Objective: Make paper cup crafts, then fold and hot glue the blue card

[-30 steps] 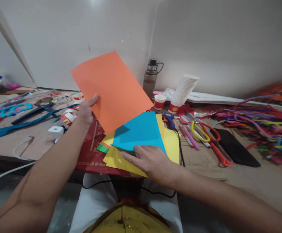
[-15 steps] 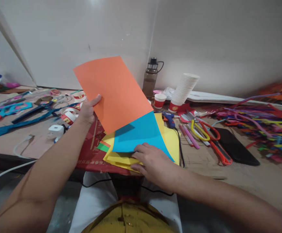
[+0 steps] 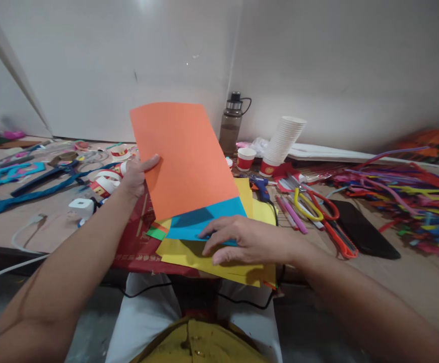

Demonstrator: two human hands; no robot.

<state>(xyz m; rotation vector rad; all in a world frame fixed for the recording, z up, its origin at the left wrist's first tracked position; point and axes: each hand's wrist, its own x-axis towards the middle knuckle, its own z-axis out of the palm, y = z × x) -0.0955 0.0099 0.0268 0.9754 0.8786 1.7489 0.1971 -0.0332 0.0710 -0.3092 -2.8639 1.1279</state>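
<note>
While holding the right hand [image 3: 244,239] spread and loose over the blue sheet [image 3: 189,226] at lower centre, cannot tell whether touching it; grasps the orange sheet [image 3: 189,159] by its left edge with the left hand [image 3: 133,179], mid-frame; faces a bottle [image 3: 230,126] at upper centre.

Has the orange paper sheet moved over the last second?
Yes. The orange paper sheet went lower in view and slightly right, judged against the water bottle; its upper edge, earlier reaching above the bottle's top, now sits below it.
</note>
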